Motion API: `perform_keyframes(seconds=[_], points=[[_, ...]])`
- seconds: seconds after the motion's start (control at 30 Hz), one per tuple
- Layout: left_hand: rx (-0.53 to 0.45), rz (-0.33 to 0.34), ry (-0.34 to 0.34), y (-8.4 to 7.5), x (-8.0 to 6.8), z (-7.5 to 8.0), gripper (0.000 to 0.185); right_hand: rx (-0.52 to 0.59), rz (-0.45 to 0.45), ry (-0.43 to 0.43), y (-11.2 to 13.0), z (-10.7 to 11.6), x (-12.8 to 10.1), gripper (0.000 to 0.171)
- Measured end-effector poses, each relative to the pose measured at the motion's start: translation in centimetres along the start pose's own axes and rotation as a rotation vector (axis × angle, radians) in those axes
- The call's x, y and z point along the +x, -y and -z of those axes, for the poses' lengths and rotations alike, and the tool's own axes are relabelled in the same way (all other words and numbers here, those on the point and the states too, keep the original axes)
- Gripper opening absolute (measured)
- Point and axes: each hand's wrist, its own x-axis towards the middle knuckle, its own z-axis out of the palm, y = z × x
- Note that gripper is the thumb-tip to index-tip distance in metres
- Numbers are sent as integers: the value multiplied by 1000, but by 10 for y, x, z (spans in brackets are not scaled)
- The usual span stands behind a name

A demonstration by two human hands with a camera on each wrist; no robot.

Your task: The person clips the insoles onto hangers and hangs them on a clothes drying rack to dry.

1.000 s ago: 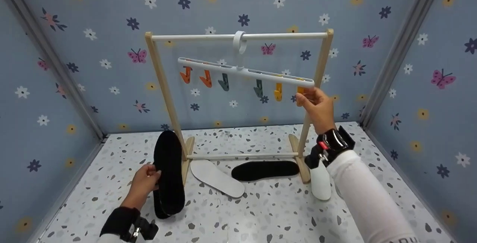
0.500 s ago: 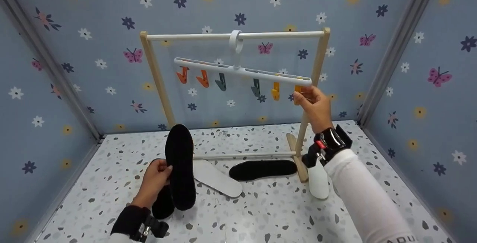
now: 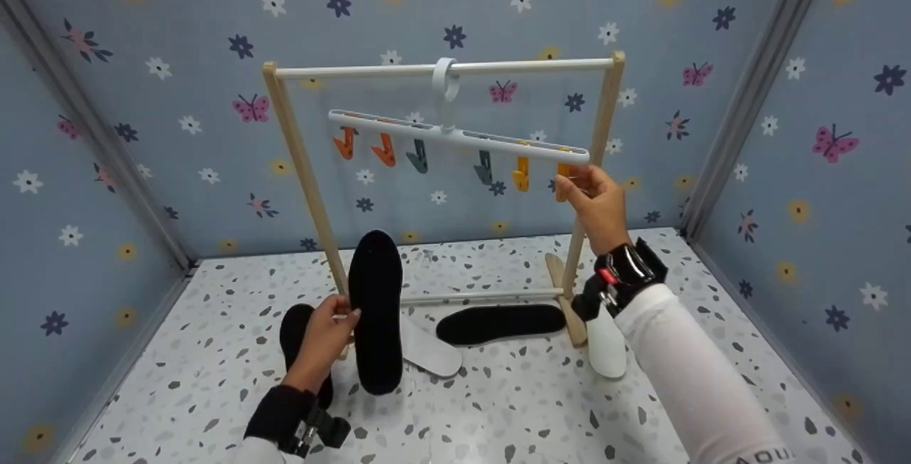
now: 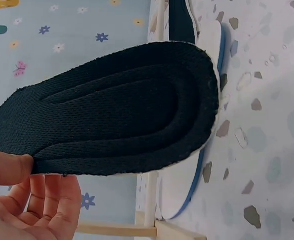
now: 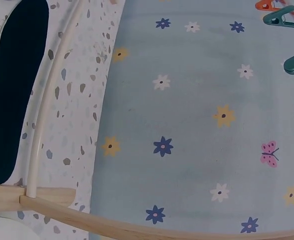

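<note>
here left hand (image 3: 327, 329) gripping black insole (image 3: 376, 311) upright, near left of wooden rack (image 3: 302, 158); right hand (image 3: 594, 201) pinching orange clip (image 3: 562, 181) on white hanger (image 3: 455, 136), far right.

- A few pale capital letters, which look like "AOU", stand on the white sleeve (image 3: 765, 458) at the bottom edge of the head view; the frame cuts them off, so the word cannot be read whole.
- No other text, label, brand, number or sign can be read in any view.
</note>
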Motion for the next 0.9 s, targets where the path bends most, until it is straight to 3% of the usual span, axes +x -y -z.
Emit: perform_keyframes(seconds=[0.23, 0.5, 0.73, 0.9], points=[[-31, -43, 20, -7, 3, -15, 14, -10, 10, 1, -1, -4, 1, 38], [-68, -136, 43, -14, 6, -44, 10, -9, 1, -7, -3, -8, 2, 36], [-97, -199, 107, -29, 2, -69, 9, -16, -28, -12, 0, -6, 2, 40], [-46, -228, 119, -28, 6, -92, 8, 27, -16, -17, -1, -5, -1, 40]])
